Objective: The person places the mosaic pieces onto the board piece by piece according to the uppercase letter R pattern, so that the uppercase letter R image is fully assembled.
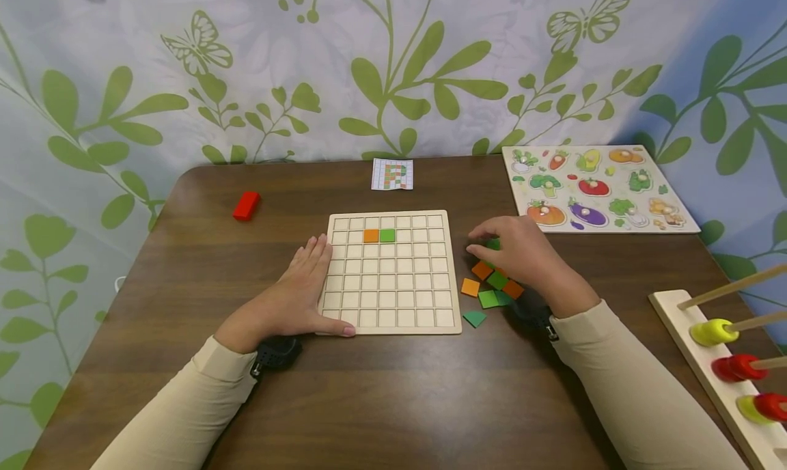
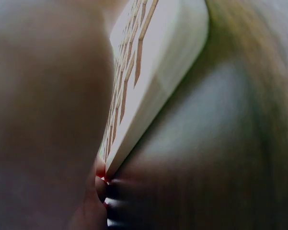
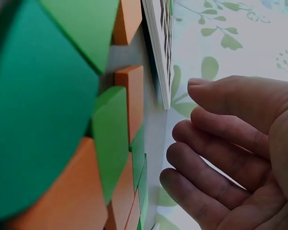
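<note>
A pale wooden grid board (image 1: 386,282) lies flat on the brown table. In one of its upper rows an orange square tile (image 1: 371,236) sits beside a green square tile (image 1: 387,236). My left hand (image 1: 292,292) rests along the board's left edge, fingers extended and thumb at the near corner. Over a loose pile of orange and green tiles (image 1: 470,287), right of the board, hovers my right hand (image 1: 522,251). Its fingers are loosely bent, with nothing between thumb and fingertips in the right wrist view. Part of the pile is hidden beneath this hand.
A small printed grid card (image 1: 392,175) lies behind the board. At the far left is a red block (image 1: 246,206). A vegetable peg puzzle (image 1: 593,190) occupies the back right, and a wooden stand with rods and coloured beads (image 1: 713,361) the right edge.
</note>
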The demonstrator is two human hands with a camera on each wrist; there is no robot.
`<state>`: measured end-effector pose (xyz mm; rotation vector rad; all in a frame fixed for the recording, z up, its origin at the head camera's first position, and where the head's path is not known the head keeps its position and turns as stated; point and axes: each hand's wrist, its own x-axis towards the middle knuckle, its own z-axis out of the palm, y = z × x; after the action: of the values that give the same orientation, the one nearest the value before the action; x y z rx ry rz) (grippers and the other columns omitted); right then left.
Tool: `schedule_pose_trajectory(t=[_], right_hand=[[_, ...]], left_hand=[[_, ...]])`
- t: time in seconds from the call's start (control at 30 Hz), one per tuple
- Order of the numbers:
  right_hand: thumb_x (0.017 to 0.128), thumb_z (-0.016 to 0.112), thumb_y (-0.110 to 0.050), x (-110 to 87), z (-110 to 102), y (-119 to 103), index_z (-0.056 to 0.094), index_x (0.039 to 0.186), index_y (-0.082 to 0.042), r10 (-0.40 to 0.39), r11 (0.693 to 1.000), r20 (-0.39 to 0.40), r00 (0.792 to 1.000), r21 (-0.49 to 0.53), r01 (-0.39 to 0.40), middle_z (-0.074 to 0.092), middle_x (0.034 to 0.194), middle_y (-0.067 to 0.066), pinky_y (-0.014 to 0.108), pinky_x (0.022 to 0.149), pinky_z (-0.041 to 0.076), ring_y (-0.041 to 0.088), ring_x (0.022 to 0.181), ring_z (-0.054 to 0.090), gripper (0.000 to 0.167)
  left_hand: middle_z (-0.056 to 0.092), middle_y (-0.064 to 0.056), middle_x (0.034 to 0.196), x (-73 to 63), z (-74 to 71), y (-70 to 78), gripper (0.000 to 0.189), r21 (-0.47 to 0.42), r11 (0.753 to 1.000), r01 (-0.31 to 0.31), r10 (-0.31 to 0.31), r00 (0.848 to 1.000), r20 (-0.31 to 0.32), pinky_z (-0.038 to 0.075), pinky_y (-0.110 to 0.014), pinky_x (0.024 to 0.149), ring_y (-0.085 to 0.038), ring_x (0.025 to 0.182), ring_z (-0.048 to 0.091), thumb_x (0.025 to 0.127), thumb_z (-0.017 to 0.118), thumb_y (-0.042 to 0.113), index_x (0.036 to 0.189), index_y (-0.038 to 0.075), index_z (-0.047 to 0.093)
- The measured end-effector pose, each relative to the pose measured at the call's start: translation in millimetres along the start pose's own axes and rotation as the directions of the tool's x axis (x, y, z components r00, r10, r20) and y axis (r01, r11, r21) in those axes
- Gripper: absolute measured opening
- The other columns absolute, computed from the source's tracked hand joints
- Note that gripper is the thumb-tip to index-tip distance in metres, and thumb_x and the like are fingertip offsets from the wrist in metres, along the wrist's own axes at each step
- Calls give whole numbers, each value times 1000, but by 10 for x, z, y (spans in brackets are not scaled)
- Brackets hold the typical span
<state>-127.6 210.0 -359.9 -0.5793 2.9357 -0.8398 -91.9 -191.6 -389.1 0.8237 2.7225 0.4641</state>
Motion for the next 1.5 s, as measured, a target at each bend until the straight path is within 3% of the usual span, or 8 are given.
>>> schedule_pose_trajectory(t=[0.47, 0.63, 1.5], right_hand=[[92, 85, -17, -142, 33, 17, 81, 108, -1, -98, 995, -4, 995, -24, 98, 78, 105, 10, 54, 90, 56, 30, 98, 72, 23], [92, 86, -17, -162, 42, 8, 81, 108, -2, -114, 993, -6, 994, -28, 113, 78, 106, 9, 57, 95, 51, 31, 101, 72, 23], [88, 90, -24, -216, 25, -84, 80, 110, -5, -196, 980, 117, 974, -10, 199, 76, 111, 6, 52, 93, 56, 28, 104, 70, 31]], left_hand=[[-5, -26, 171, 5, -15, 4, 151, 0, 1000, 0, 0, 1000, 1, 1, -53, 124, -39, 157, -8, 72, 72, 88, 163, -10, 2], [-5, -26, 171, 4, -4, 0, 152, -3, 1000, 1, -1, 1000, 2, 1, -53, 124, -39, 157, -8, 72, 71, 89, 164, -10, 2], [-3, -26, 171, 0, 6, 1, 153, 8, 1000, -2, 2, 1000, -3, 2, -54, 124, -39, 158, -7, 71, 69, 91, 164, -10, 3]])
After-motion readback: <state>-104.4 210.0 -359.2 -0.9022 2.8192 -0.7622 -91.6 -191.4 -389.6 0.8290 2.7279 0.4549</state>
